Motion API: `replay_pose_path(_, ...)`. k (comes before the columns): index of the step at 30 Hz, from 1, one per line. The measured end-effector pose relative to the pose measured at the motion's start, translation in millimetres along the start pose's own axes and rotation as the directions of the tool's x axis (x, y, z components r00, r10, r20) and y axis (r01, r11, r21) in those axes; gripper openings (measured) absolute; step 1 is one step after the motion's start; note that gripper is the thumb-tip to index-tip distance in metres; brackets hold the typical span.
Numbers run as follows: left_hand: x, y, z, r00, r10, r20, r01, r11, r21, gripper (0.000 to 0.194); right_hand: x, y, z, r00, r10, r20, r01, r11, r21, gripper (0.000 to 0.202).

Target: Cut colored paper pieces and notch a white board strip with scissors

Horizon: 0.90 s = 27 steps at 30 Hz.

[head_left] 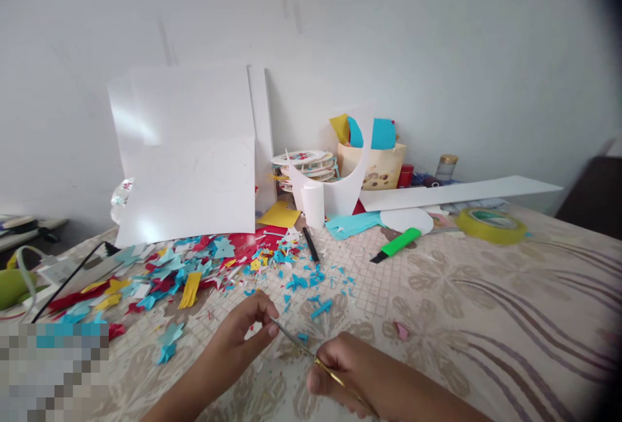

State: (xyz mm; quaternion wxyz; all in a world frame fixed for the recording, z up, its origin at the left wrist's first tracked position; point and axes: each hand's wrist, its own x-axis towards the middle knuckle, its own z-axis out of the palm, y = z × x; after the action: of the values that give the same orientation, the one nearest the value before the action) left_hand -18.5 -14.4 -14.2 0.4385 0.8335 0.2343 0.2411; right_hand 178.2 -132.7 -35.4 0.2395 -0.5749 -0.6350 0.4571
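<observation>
I see scissors [317,360], gold at the handle, silver-grey at the blade. The cream tablecloth [510,321] carries beige-brown flowers, grid lines and wavy brown and mauve stripes. Paper scraps [192,288] are red, blue, turquoise, yellow and white; the cutter [401,242] is bright green and black, the tape [493,232] yellow.

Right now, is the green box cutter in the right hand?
No, the right hand grips gold-handled scissors, while the green box cutter lies on the patterned tablecloth.

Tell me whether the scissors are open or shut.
The scissors look shut: their blades show as one narrow line between the right hand and the left hand.
</observation>
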Motion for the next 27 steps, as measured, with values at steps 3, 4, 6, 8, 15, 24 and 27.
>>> replay_pose_path(3, -0.1, -0.2, -0.1, 0.999, -0.019, 0.027, 0.020, 0.999, -0.034, 0.014, 1.1, 3.7, 0.0, 1.000, -0.026, -0.005, 0.026, 1.000, -0.007, 0.047)
replay_pose_path(4, -0.2, -0.4, 0.1, 0.999, -0.022, 0.040, 0.024, 0.999, -0.038, 0.015, 1.5, 4.9, 0.1, 1.000, -0.029, -0.006, 0.029, 1.000, -0.010, 0.047)
replay_pose_path(6, -0.5, -1.0, 0.9, 0.998, -0.026, 0.054, 0.028, 0.999, -0.040, 0.016, 2.2, 7.0, 0.5, 1.000, -0.028, 0.002, 0.028, 1.000, -0.011, 0.047)
replay_pose_path(8, -0.6, -2.0, 2.0, 0.998, -0.030, 0.053, 0.033, 0.998, -0.052, 0.016, 2.7, 8.3, 1.1, 0.999, -0.034, 0.010, 0.034, 0.999, 0.001, 0.046)
replay_pose_path(15, 3.6, -6.8, -0.8, 1.000, -0.023, -0.019, 0.023, 1.000, 0.001, 0.028, 3.7, 14.1, 3.0, 0.998, -0.052, -0.018, 0.053, 0.994, 0.100, 0.047)
replay_pose_path(24, -0.9, 0.7, -2.1, 0.997, 0.061, -0.036, -0.063, 0.996, -0.063, 0.036, 7.8, 28.4, 2.4, 0.997, 0.034, 0.067, -0.039, 0.996, 0.080, 0.049)
replay_pose_path(27, -3.2, 4.4, 0.5, 0.996, 0.063, -0.061, -0.068, 0.995, -0.078, 0.032, 11.7, 31.1, 4.5, 0.995, 0.022, 0.096, -0.030, 0.996, 0.084, 0.047)
